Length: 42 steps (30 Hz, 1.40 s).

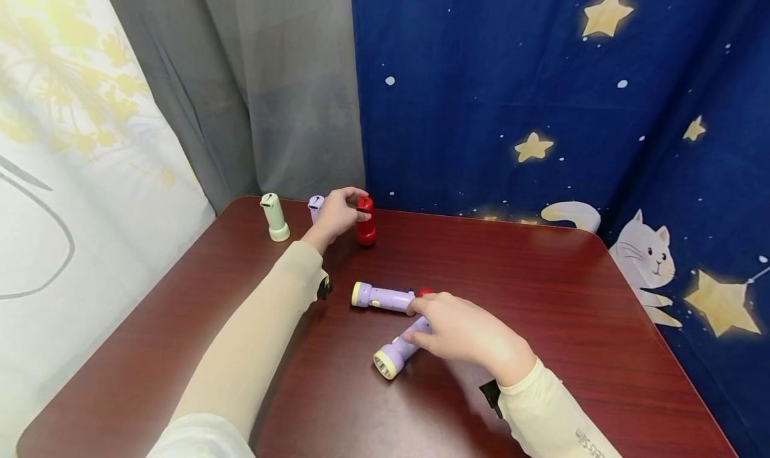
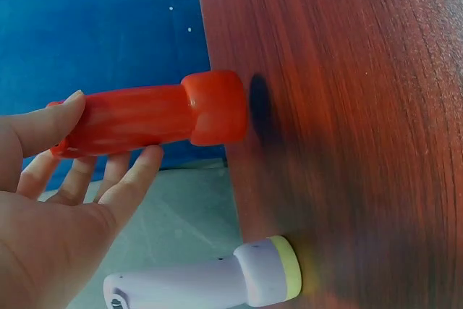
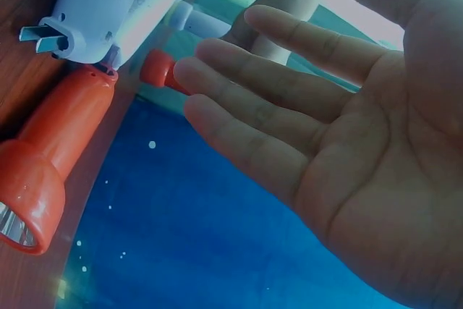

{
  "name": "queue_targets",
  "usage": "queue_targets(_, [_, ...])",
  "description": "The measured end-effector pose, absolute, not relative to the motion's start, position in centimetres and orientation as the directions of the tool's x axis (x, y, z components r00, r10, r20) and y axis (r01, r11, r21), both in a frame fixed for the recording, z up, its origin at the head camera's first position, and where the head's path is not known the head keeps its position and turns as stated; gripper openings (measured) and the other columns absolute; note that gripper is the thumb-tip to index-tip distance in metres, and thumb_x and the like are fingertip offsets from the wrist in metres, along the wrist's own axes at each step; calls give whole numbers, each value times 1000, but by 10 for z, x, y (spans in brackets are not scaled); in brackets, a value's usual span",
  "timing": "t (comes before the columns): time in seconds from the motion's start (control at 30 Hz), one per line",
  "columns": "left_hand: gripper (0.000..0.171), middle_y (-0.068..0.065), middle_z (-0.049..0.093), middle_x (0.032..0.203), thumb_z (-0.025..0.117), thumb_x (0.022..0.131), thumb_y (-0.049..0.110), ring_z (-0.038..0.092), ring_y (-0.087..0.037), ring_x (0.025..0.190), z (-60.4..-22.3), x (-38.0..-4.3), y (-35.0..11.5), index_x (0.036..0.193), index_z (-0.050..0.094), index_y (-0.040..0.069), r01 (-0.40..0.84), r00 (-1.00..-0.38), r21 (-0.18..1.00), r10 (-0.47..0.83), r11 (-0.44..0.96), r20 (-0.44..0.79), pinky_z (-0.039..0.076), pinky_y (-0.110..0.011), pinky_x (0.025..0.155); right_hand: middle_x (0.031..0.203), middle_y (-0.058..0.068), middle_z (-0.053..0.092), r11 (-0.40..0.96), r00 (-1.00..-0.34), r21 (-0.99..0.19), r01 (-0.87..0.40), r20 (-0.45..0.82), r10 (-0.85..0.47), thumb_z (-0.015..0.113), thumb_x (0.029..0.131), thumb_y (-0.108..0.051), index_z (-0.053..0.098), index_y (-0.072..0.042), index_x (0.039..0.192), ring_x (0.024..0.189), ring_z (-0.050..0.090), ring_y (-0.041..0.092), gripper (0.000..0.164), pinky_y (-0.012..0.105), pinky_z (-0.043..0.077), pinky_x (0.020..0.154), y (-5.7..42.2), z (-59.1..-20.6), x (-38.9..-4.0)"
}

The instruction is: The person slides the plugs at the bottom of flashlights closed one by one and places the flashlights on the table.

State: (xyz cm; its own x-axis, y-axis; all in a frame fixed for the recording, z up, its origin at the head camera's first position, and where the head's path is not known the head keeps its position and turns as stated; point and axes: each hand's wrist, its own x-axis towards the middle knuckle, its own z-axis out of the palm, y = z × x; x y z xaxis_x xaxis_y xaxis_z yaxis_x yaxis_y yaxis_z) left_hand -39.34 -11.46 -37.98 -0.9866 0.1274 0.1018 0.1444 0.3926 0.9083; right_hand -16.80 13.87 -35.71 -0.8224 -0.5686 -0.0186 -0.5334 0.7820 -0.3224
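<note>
My left hand [image 1: 337,214] holds a red flashlight [image 1: 365,225] by its upper end, lens end down, at the back of the table. In the left wrist view, the thumb lies on one side of the red flashlight [image 2: 137,117] and the fingers on the other. My right hand [image 1: 469,327] hovers over two lilac flashlights lying down, one farther back [image 1: 385,299] and one nearer [image 1: 400,351]. Its fingers extend with a bare palm in the right wrist view. Another red flashlight [image 3: 65,121] lies beside them, mostly hidden by this hand in the head view. Metal plug prongs [image 3: 43,37] stick out of a lilac flashlight.
A pale green flashlight [image 1: 274,217] stands upright at the back left. Between it and my left hand stands a lilac flashlight [image 1: 315,207], partly covered by the hand. The brown table [image 1: 511,264] backs onto grey [image 1: 307,90] and blue star-patterned curtains [image 1: 469,97].
</note>
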Motion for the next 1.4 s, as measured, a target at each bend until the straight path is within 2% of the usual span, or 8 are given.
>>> queue_targets(0.23, [51,-17,70,137,78,91,-2,67,-30,119,-389,-398,-118,139,65,6,131,-989,883,122,450,85,62,-46,101,112,7,76,794,-836,-326,-513,-22,-549,77,96,-28,74,-9,121,92,68,16,32,43,59,89,137,-359,-169])
queue_targets(0.43, [51,-18,69,139,76,91,-3,65,-33,124,-387,-399,-118,140,63,4,140,-989,881,115,452,98,61,-49,104,109,7,76,808,-846,-334,-486,-53,-531,77,95,-28,75,-8,122,89,67,16,33,43,59,87,136,-362,-169])
queue_targets(0.77, [51,-18,67,139,77,92,-1,64,-34,125,-386,-402,-117,140,63,7,111,-993,890,95,443,77,61,-49,104,122,9,74,813,-837,-292,-504,-68,-543,79,95,-29,73,-4,125,106,71,23,40,47,59,99,135,-362,-170])
queue_targets(1.0, [51,-20,67,137,77,92,-1,63,-35,125,-389,-402,-117,140,63,6,110,-992,903,98,416,76,60,-52,106,121,10,71,802,-817,-260,-537,-73,-571,81,91,-23,73,-4,123,102,67,20,37,44,60,93,136,-367,-171])
queue_targets(1.4, [50,-19,67,139,75,94,0,64,-33,123,-390,-403,-119,141,62,6,126,-989,896,129,427,77,61,-50,103,130,10,69,818,-821,-232,-526,-113,-560,84,90,-27,73,-7,125,115,65,24,42,45,60,96,134,-372,-171])
